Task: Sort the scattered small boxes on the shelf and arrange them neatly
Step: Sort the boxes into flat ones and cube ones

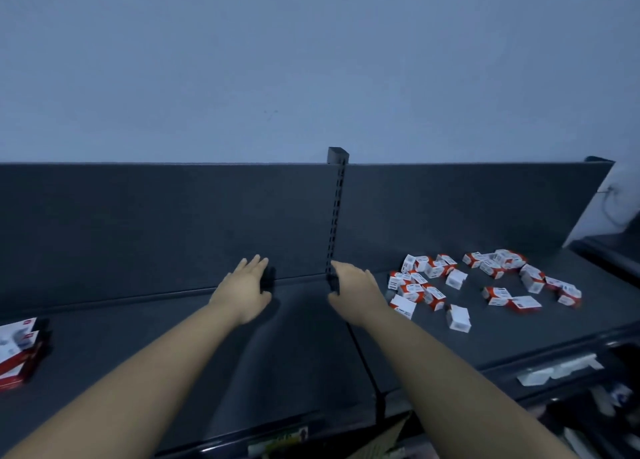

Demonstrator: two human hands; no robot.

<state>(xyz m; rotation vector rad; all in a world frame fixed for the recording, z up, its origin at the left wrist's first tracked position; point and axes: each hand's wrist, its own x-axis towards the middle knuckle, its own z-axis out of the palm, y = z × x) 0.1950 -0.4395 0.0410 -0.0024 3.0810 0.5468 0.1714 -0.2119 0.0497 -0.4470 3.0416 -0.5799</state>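
Several small red-and-white boxes (485, 282) lie scattered in a loose heap on the right part of the dark shelf (304, 354). My left hand (244, 290) reaches over the shelf toward the back panel, fingers straight, holding nothing. My right hand (356, 294) stretches forward near the slotted upright post (334, 216), relaxed and empty, just left of the nearest boxes. Neither hand touches a box.
A stack of larger red-and-white boxes (17, 349) sits at the shelf's far left edge. A dark back panel (156, 223) rises behind the shelf, below a pale wall. A label strip (557, 372) and lower shelving lie at the right front.
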